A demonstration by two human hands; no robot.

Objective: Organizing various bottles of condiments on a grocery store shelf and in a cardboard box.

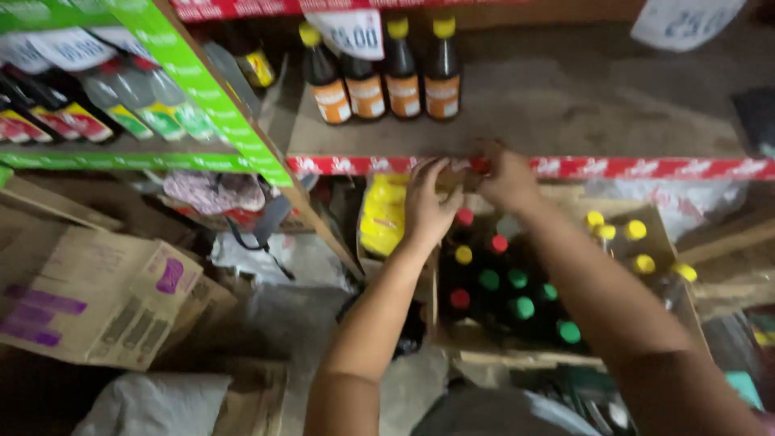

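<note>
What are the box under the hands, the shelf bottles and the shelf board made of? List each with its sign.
Box below the left hand and right hand: cardboard, brown matte flaps. Shelf bottles: dark and glossy, glass or plastic, cannot tell; yellow caps look plastic. Shelf board: probably bare wood, dull and scuffed, with a red printed strip along its edge.

Four dark bottles with yellow caps and orange labels (383, 77) stand on the shelf (565, 105). The open box of bottles (492, 355) below shows five green caps (523, 307), three red caps (498, 243) and one yellow cap (463, 254), though the blur and the hands may hide others. A second box (658, 234) beside it shows five yellow caps (643, 263); two hands, left hand (428, 206) and right hand (507, 179), reach in.
</note>
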